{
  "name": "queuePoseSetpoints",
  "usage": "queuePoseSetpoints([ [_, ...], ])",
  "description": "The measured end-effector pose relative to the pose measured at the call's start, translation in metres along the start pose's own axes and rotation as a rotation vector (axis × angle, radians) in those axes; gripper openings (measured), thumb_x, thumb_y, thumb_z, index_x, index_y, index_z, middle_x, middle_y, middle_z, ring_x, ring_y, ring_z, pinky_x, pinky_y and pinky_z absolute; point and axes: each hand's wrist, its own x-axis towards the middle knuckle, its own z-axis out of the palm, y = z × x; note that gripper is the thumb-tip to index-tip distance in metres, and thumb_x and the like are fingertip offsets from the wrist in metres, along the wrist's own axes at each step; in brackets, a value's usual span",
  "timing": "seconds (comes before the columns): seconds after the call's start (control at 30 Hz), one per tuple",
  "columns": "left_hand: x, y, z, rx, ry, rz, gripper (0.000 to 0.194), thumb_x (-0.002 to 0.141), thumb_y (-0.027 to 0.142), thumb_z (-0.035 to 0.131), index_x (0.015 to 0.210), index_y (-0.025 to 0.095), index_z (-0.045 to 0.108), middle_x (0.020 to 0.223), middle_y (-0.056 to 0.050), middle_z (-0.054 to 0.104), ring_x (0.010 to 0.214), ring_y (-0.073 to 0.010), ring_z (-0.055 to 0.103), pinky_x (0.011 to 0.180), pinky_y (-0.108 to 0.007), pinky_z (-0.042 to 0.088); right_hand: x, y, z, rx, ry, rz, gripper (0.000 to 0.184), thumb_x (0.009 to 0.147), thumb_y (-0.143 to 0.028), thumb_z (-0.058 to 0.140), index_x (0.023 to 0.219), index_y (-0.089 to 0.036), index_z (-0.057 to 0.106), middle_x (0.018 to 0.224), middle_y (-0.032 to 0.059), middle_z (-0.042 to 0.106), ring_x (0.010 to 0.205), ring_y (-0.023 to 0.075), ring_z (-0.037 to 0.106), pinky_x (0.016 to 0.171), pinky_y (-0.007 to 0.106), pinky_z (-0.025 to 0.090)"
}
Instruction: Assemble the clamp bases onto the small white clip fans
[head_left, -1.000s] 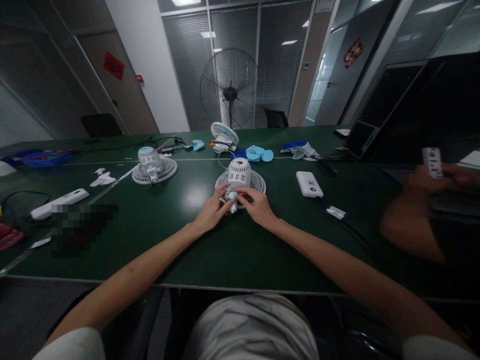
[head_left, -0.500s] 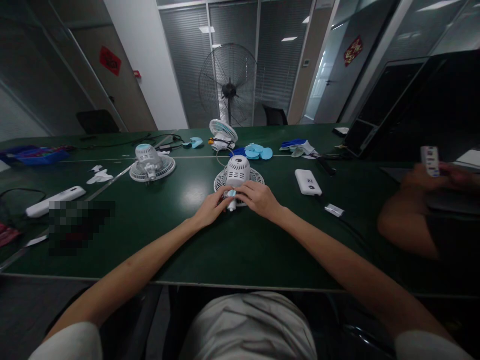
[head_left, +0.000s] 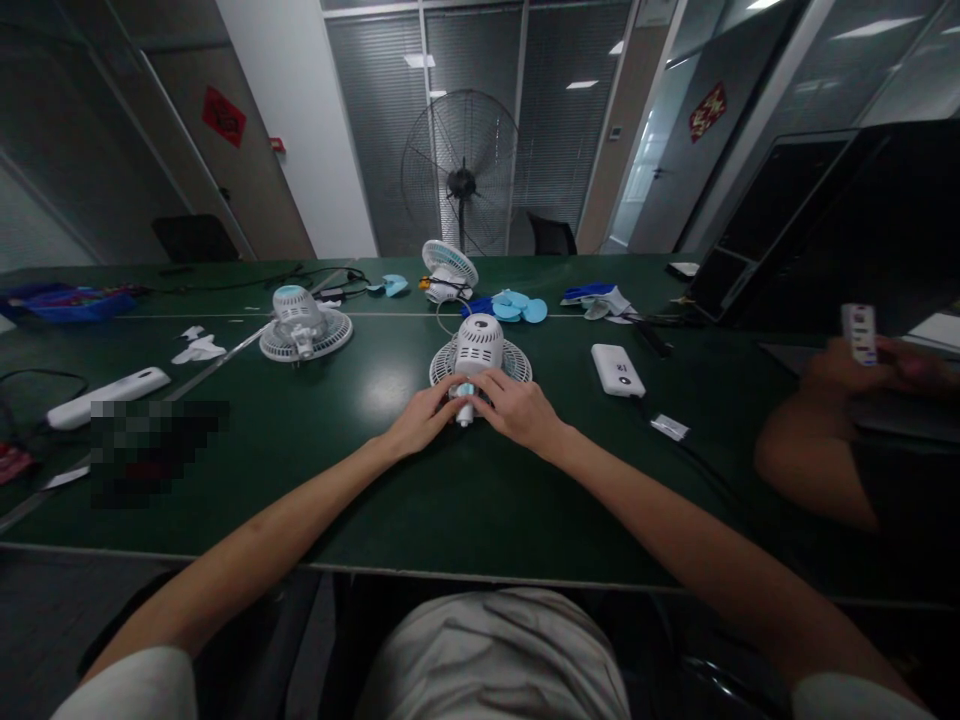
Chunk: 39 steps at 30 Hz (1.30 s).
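Note:
A small white fan (head_left: pixel 480 342) lies grille-down on the green table, its motor housing upward and its neck towards me. My left hand (head_left: pixel 426 414) grips the left side of that neck with thumb and fingers. From the right, my right hand (head_left: pixel 517 408) closes on the same neck, fingertips near a light-blue part (head_left: pixel 465 389) on it. The fingers hide some of the neck and the lower grille. Right behind this fan rest light-blue fan blades (head_left: pixel 519 306).
A second fan (head_left: pixel 306 335) lies grille-down to the left; another fan (head_left: pixel 448 270) stands behind. A white power bank (head_left: pixel 617 370) with a cable lies at right. Further left is a long white device (head_left: pixel 109 398). At the far right a co-worker's hand (head_left: pixel 840 365) holds a white object.
The view has shifted slightly. Both hands stay at the fan's neck, with the right fingers moved a little over it.

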Motion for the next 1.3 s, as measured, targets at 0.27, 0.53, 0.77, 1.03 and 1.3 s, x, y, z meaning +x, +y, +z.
queuePoseSetpoints([
  [0.27,-0.001,0.003,0.0,0.059,-0.005,0.049,0.045,0.109,0.049,0.044,0.143,0.021,0.054,0.103,-0.005,0.071,0.083,-0.0193,0.064,0.079,-0.031,0.049,0.005,0.0,-0.002,-0.12,-0.053,-0.019,0.041,0.112,-0.042,0.038,0.112,-0.014,0.069,0.109,0.0127,0.072,0.088,0.0205,0.07,0.065,0.03,0.049],
  [0.53,-0.001,0.004,0.005,0.046,-0.009,0.034,0.047,0.108,0.05,0.045,0.146,0.022,0.052,0.101,-0.004,0.07,0.081,-0.0191,0.063,0.072,-0.028,0.048,0.01,-0.012,-0.008,0.168,-0.141,0.317,0.04,0.112,-0.04,0.039,0.097,-0.016,0.068,0.08,0.0054,0.072,0.066,0.016,0.065,0.059,0.028,0.045],
  [0.77,-0.001,-0.001,-0.001,-0.02,-0.032,0.054,0.045,0.109,0.047,0.046,0.145,0.022,0.052,0.104,-0.005,0.068,0.085,-0.0191,0.062,0.078,-0.03,0.051,0.006,0.01,-0.021,-0.162,-0.221,-0.183,0.037,0.111,-0.041,0.041,0.133,-0.015,0.057,0.121,0.0136,0.069,0.086,0.0202,0.067,0.057,0.028,0.043],
  [1.03,-0.001,-0.009,-0.003,-0.027,-0.046,0.058,0.045,0.108,0.048,0.048,0.144,0.022,0.053,0.1,-0.004,0.067,0.083,-0.019,0.061,0.076,-0.03,0.052,0.003,0.017,-0.011,-0.225,-0.165,-0.224,0.036,0.112,-0.039,0.036,0.124,-0.015,0.061,0.117,0.0116,0.068,0.09,0.0204,0.066,0.06,0.03,0.047],
  [1.3,-0.004,-0.007,0.0,-0.071,-0.058,0.083,0.045,0.108,0.046,0.05,0.145,0.021,0.053,0.107,-0.006,0.07,0.087,-0.0203,0.066,0.078,-0.031,0.054,0.005,0.005,-0.013,-0.105,-0.198,-0.113,0.034,0.112,-0.036,0.039,0.127,-0.015,0.061,0.11,0.0118,0.073,0.088,0.0216,0.069,0.064,0.032,0.047],
])
